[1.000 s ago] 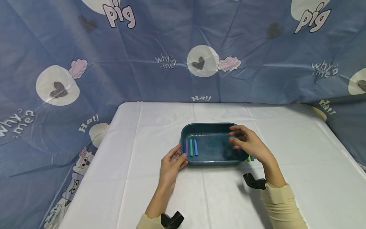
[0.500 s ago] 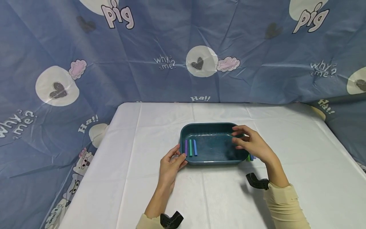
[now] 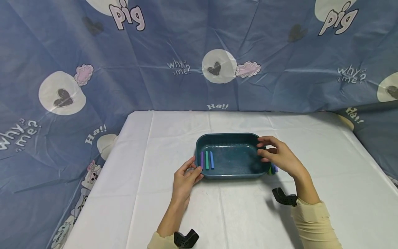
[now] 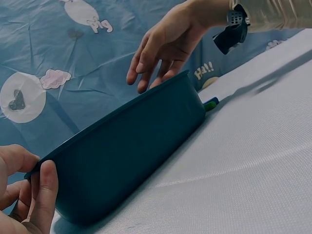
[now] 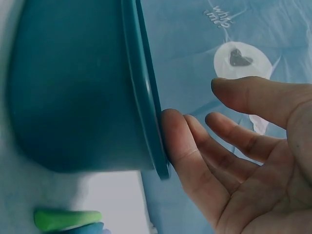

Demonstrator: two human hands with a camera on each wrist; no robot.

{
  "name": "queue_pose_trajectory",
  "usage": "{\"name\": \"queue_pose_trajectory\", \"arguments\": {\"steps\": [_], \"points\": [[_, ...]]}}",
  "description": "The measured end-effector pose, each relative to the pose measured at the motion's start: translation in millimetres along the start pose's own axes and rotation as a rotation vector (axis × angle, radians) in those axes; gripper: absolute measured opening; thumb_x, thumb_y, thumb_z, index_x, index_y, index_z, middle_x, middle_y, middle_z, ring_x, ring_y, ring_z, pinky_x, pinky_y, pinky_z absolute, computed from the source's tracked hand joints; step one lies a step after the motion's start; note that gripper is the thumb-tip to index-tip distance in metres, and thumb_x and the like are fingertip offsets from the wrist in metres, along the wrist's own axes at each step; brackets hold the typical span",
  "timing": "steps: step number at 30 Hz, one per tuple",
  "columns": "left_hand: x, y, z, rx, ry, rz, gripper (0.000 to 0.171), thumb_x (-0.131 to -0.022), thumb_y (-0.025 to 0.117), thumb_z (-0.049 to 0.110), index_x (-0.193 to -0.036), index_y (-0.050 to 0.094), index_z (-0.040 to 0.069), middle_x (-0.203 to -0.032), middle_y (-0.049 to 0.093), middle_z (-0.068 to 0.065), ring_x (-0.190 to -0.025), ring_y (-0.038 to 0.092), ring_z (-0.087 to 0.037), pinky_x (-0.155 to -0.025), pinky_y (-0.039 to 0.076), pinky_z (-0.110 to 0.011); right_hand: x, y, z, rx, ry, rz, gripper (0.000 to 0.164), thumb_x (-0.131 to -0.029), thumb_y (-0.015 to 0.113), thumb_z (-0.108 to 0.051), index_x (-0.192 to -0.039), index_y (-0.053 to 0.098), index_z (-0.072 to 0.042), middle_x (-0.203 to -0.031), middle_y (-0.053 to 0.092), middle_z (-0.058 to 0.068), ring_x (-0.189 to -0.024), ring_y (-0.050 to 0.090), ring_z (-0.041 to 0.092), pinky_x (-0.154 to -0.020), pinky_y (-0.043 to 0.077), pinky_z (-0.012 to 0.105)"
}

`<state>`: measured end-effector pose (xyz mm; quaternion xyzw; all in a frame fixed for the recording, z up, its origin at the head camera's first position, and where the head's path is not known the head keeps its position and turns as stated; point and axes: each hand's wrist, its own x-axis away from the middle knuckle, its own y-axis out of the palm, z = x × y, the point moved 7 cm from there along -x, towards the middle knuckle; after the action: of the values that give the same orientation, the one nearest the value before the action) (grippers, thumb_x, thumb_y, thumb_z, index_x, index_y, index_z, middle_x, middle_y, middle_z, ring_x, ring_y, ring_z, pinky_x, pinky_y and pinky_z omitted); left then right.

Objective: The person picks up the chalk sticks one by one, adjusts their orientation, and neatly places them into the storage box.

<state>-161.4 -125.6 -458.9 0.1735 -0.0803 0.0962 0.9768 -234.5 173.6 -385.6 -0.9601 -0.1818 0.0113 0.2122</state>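
A dark teal rectangular tray point(image 3: 231, 176) stands on the white cloth. My left hand point(image 3: 186, 180) holds its left end, the rim pinched between thumb and fingers in the left wrist view. Inside, at the left, lie three short sticks side by side: purple point(image 3: 202, 160), green point(image 3: 207, 160) and blue point(image 3: 212, 160). My right hand point(image 3: 281, 155) is over the tray's right end, fingers loosely bent and holding nothing. In the right wrist view one fingertip point(image 5: 175, 127) is at the rim; contact cannot be made out.
Outside the tray's right end, more sticks lie on the cloth: a bright green stick point(image 5: 66, 219), a blue stick point(image 5: 85, 228) and a purple stick point(image 3: 276, 168), partly hidden. A blue printed curtain point(image 3: 174, 90) hangs behind the table point(image 3: 161, 148).
My right hand has drifted right, from above the tray's inside to its right rim, and more of the sticks outside now shows. My left hand and the sticks in the tray stay put.
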Motion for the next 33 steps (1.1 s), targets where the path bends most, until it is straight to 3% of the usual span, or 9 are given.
{"name": "queue_pose_trajectory", "arguments": {"steps": [5,16,25,33], "points": [[0.0,-0.2,0.8,0.004,0.004,0.002,0.052,-0.083,0.068,-0.001,-0.132,0.055,0.010,-0.104,0.045,-0.002,-0.075,0.057,-0.006,-0.076,0.060,-0.023,3,-5,3,0.000,-0.001,0.008,0.055,-0.093,0.061,-0.025,-0.139,0.038,-0.005,-0.131,0.047,0.022,-0.104,0.064,0.026,-0.079,0.060,0.028],[0.8,-1.7,-0.1,-0.016,0.017,-0.004,0.052,-0.084,0.068,0.001,-0.133,0.053,0.009,-0.106,0.046,-0.005,-0.074,0.059,-0.006,-0.074,0.060,-0.023,5,-15,2,0.003,-0.053,0.032,0.052,-0.094,0.059,-0.023,-0.137,0.039,-0.002,-0.127,0.048,0.025,-0.093,0.065,0.005,-0.075,0.061,0.028],[-0.1,-2.0,-0.5,-0.013,0.017,-0.005,0.052,-0.084,0.069,0.002,-0.132,0.054,0.011,-0.105,0.046,-0.003,-0.074,0.059,-0.006,-0.075,0.060,-0.023,9,-26,11,0.031,-0.029,0.053,0.051,-0.094,0.060,-0.024,-0.136,0.040,-0.004,-0.127,0.049,0.022,-0.101,0.065,0.021,-0.080,0.061,0.036],[-1.4,-0.5,-1.9,-0.004,0.006,-0.001,0.052,-0.083,0.069,0.001,-0.132,0.055,0.010,-0.104,0.045,-0.003,-0.074,0.058,-0.006,-0.076,0.061,-0.024,13,-35,16,0.037,-0.055,0.065,0.050,-0.094,0.059,-0.022,-0.135,0.040,-0.001,-0.124,0.049,0.022,-0.097,0.065,0.010,-0.075,0.061,0.028]]}}
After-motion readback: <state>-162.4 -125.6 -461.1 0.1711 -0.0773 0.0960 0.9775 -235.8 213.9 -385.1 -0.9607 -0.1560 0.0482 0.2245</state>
